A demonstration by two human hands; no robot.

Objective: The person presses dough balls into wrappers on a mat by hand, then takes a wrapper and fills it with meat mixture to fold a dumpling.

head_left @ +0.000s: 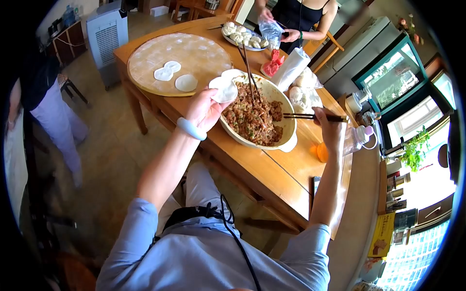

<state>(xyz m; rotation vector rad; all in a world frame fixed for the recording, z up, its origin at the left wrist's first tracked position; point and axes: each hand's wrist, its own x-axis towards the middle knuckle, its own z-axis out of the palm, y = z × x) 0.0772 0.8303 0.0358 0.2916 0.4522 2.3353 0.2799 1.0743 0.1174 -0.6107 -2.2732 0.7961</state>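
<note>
My left hand (pixel 203 110) holds a round white dough wrapper (pixel 224 90) near the left rim of a large cream bowl (pixel 288 137). Meat filling (pixel 254 119) with green bits is heaped in that bowl. A pair of dark chopsticks (pixel 310 116) is gripped in my right hand (pixel 332 127), their tips over the filling at the bowl's right side. Another pair of chopsticks (pixel 246 65) stands stuck in the filling. Several more wrappers (pixel 186 83) lie on a round floured board (pixel 145 56) to the left.
Across the wooden table (pixel 272 167), a person (pixel 303 22) handles a clear plastic bag (pixel 271 31) beside a plate of dumplings (pixel 241 36). A paper roll (pixel 291 68), bagged white items (pixel 305 92) and a bottle (pixel 357 138) stand at right. Another person (pixel 53 106) is at left.
</note>
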